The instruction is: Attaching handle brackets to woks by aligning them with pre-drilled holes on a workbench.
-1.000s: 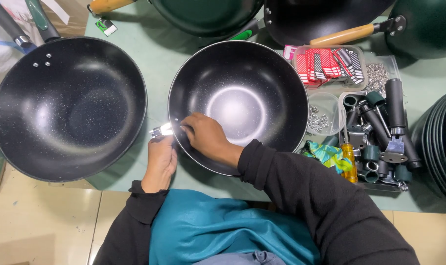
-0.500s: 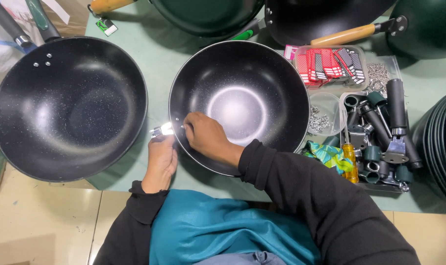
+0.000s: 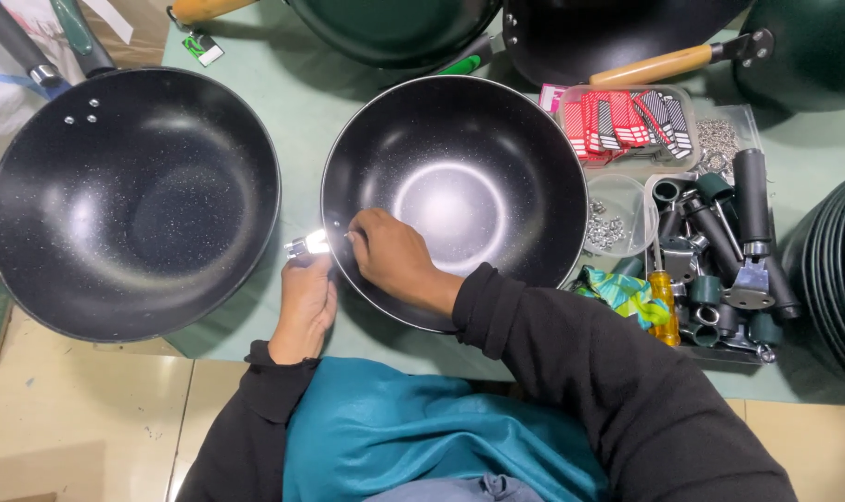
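Note:
A black speckled wok [image 3: 459, 158] without a handle sits on the green table in front of me. My left hand [image 3: 303, 302] is outside its near-left rim, pinching a small shiny metal bracket [image 3: 307, 245] against the rim. My right hand [image 3: 393, 260] rests inside the wok at the same spot, fingertips pressed against the inner wall opposite the bracket. What the right fingers hold, if anything, is hidden.
A second black wok [image 3: 130, 200] with a handle lies to the left. More pans with wooden handles [image 3: 659, 65] line the far edge. To the right are a tray of black handles [image 3: 729, 251], a clear box of red tags [image 3: 627, 121], a cup of screws [image 3: 613, 223], a yellow screwdriver [image 3: 664, 307] and stacked pans [image 3: 836, 270].

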